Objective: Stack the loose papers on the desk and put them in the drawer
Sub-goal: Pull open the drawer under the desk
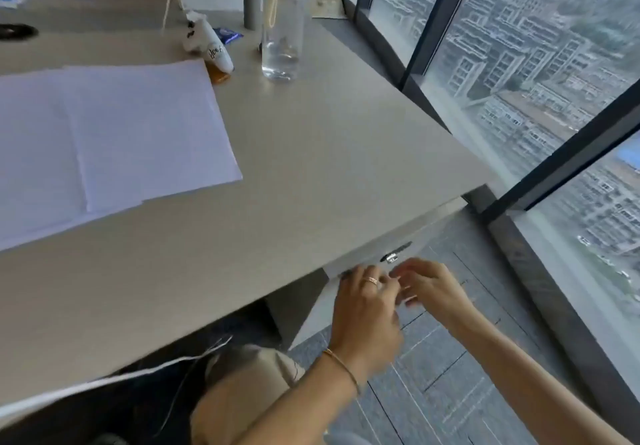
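Note:
Loose white papers lie overlapping on the left part of the beige desk. Under the desk's right front edge is the drawer front, which looks closed and has a small metal lock. My left hand, with a ring and a bracelet, is below that front, its fingertips curled at the drawer's lower edge. My right hand is beside it just under the lock, blurred, with its fingers apart and nothing in them. Both hands are far from the papers.
A clear water bottle, a white tube and a blue packet stand at the desk's back. A grey post rises behind them. A white cable hangs along the near edge. Floor-to-ceiling windows run close on the right.

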`<action>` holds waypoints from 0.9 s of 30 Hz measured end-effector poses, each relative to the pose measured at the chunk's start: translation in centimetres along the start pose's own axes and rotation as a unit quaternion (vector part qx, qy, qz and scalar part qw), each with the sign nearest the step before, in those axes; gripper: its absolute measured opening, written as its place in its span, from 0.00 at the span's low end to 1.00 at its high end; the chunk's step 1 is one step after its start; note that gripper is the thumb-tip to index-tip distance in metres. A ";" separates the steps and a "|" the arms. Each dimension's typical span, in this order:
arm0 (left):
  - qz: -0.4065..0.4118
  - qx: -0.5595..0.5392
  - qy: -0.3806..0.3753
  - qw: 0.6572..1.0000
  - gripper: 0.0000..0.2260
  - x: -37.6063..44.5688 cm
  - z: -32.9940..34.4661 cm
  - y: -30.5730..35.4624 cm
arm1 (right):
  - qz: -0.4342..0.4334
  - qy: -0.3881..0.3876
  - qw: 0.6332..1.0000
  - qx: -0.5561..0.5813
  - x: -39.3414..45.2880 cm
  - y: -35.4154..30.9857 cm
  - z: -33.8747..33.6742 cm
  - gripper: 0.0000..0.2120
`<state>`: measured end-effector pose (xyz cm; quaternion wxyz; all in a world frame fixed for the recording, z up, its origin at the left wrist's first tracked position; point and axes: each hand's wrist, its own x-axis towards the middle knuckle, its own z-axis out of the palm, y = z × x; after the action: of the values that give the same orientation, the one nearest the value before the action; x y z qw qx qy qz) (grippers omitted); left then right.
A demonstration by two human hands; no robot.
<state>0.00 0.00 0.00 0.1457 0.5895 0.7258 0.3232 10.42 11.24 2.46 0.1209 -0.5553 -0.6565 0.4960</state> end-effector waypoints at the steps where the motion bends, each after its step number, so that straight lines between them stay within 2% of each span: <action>1: 0.020 0.035 0.004 0.999 0.15 0.0 0.1 -0.1 | 0.006 -0.006 1.000 -0.006 0.8 0.9 0.5 0.10; 4: 0.025 0.116 0.040 0.992 0.18 0.3 0.3 0.4 | 0.049 -0.015 0.998 0.045 2.2 1.7 1.3 0.13; 7: 0.012 0.179 0.005 0.984 0.25 -0.4 1.1 1.7 | 0.070 -0.013 0.991 0.112 3.1 2.7 1.6 0.10; 10: 0.005 0.219 -0.007 0.976 0.23 -0.5 1.7 1.9 | 0.062 -0.004 0.981 0.186 3.6 2.8 2.0 0.06; 16: 0.008 0.245 0.030 0.969 0.19 0.5 2.7 3.8 | 0.040 0.017 0.963 0.267 3.2 2.8 1.8 0.07; 23: -0.011 0.291 0.012 0.957 0.16 1.0 3.9 5.3 | 0.046 0.013 0.970 0.237 1.1 6.0 -0.6 0.09; 27: 0.007 0.256 0.014 0.967 0.20 1.0 4.8 7.5 | 0.051 -0.001 0.985 0.163 -1.7 8.7 -3.7 0.08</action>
<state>8.31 3.07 1.32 -0.0220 0.6078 0.7820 0.1361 18.94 10.73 -1.92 0.1835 -0.5608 -0.5376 0.6023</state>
